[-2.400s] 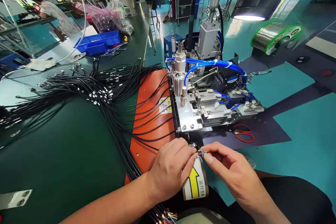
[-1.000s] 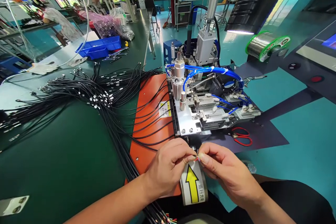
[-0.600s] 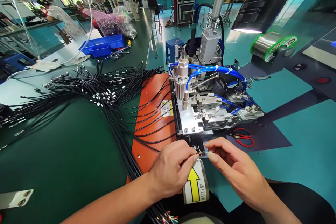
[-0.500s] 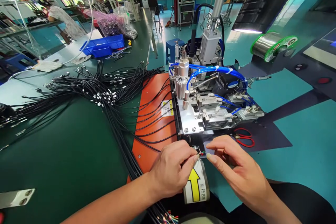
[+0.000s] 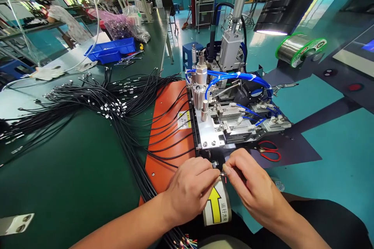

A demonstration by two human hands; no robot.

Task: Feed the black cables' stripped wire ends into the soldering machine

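Observation:
My left hand point(image 5: 195, 186) pinches the end of a black cable, its thumb and forefinger pressed together. Thin coloured wires point(image 5: 225, 179), one of them red, stick out past those fingertips. Right beside them, my right hand point(image 5: 250, 184) has thumb and forefinger closed on the wire tips. Both hands are in front of the metal machine point(image 5: 233, 120), over a curved label point(image 5: 216, 206) with a yellow arrow. Several black cables point(image 5: 172, 139) run across the orange plate point(image 5: 166, 124) to the machine's edge.
A big bundle of black cables point(image 5: 117, 113) lies on the green table point(image 5: 73, 171). Red-handled scissors point(image 5: 270, 151) rest right of the machine. A solder wire spool point(image 5: 300, 48) and a black lamp point(image 5: 280, 4) stand at upper right. Blue bins point(image 5: 112, 49) sit at the back; two people work beyond.
My right hand has moved left to the wire ends, and its thumb and forefinger have closed on them. My left hand keeps its pinch. The whole view has shifted slightly.

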